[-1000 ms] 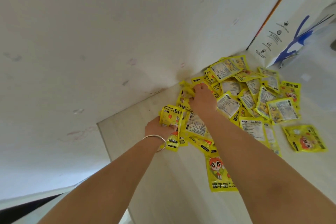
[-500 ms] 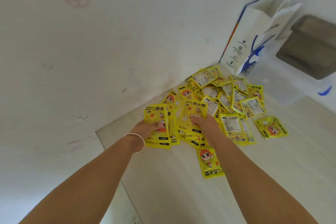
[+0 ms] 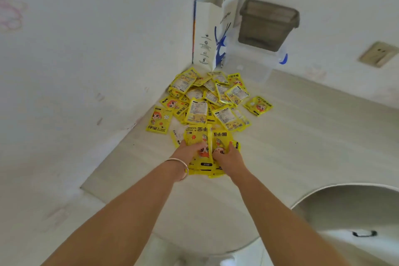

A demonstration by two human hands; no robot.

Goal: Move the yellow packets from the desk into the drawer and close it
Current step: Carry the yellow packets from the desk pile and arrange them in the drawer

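Observation:
A heap of yellow packets (image 3: 212, 97) with a cartoon figure lies in the desk's far corner against the wall. My left hand (image 3: 187, 150) and my right hand (image 3: 229, 155) are side by side in front of the heap, each gripping a bunch of yellow packets (image 3: 204, 136) held upright just above the pale desk top (image 3: 291, 142). A silver bangle sits on my left wrist. At the lower right, a white drawer front with a dark handle (image 3: 364, 233) shows below the desk's curved edge; whether it stands open I cannot tell.
A white paper bag (image 3: 207, 34) with blue print stands in the corner behind the heap. Beside it a grey bin (image 3: 266, 25) sits on a clear plastic box (image 3: 252, 62). A wall socket (image 3: 377, 54) is at the right. One packet (image 3: 258, 105) lies apart to the right.
Both hands have gathered packets and drawn back from the heap towards me, coming together. The view has tilted up, showing more of the bag, bin and desk edge.

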